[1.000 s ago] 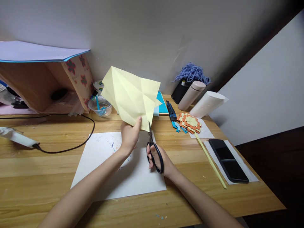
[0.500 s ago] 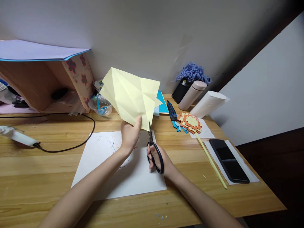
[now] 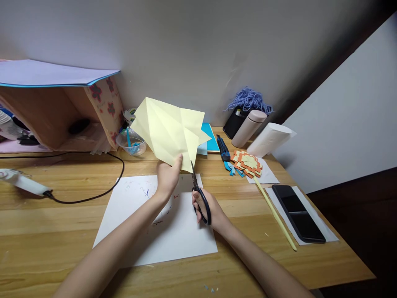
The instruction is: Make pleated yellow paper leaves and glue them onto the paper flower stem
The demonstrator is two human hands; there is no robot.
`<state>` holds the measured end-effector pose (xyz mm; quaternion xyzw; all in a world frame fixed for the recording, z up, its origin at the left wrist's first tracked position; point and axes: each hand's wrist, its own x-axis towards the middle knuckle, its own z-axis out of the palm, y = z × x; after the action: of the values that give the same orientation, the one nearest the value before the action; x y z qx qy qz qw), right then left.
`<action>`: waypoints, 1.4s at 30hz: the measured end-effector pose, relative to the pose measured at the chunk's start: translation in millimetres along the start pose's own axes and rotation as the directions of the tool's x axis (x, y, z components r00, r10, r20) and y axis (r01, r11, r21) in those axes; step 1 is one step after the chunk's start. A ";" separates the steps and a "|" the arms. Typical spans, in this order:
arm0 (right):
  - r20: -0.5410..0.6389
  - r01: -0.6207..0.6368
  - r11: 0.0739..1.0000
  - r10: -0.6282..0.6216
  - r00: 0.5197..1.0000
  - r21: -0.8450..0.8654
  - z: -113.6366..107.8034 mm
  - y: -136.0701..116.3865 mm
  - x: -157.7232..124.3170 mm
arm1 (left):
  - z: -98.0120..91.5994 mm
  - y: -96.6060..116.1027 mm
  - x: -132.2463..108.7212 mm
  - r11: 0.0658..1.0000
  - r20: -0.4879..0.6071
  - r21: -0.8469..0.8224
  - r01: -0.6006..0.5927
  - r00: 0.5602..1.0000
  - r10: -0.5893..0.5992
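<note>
Pale yellow creased paper [image 3: 169, 130] is held up above the desk, pinched at its lower edge by my left hand [image 3: 168, 176], thumb on the near face. The fingers behind the paper are hidden. My right hand [image 3: 211, 209] grips a pair of black-handled scissors [image 3: 204, 207], blades pointing up at the paper's lower right edge, just right of my left thumb. Some of the paper lies at the blades. A white sheet [image 3: 130, 236] with small coloured marks lies flat on the desk under both hands.
On the right are a paper flower [image 3: 248, 162] with a yellow stem, a utility knife [image 3: 223, 148], a phone [image 3: 297, 213] and a pink bottle [image 3: 249, 128]. A plastic bowl [image 3: 131, 142], a cardboard box [image 3: 105, 107] and a black cable [image 3: 93, 201] are on the left.
The paper and the scissors sit slightly lower and further left in view. The scissor handles look closer together. Both hands keep their holds.
</note>
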<state>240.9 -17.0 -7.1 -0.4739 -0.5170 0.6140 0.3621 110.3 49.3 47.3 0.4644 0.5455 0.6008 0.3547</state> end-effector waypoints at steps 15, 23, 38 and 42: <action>0.028 -0.001 0.996 -0.001 1.000 0.086 10.7 0.1 34.3 | -7.2 -18.6 19.5 0.995 -0.010 -0.004 0.097 0.995 -0.097; 0.012 0.000 0.997 -0.001 1.000 0.081 9.3 -0.7 28.9 | -5.4 -16.4 16.1 0.998 -0.009 -0.008 0.058 0.998 -0.058; 0.048 -0.015 0.996 0.010 0.999 0.091 3.9 -4.0 21.2 | -2.4 -15.8 11.4 0.999 0.015 -0.002 0.036 0.999 -0.036; 0.035 -0.048 0.990 0.044 0.998 0.130 3.8 -2.9 20.3 | 0.0 -13.8 6.1 0.997 0.058 -0.034 0.074 0.996 -0.072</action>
<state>231.2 1.4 -8.4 -0.4511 -0.4703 0.6623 0.3698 107.2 57.1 34.8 0.4545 0.5407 0.5838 0.4003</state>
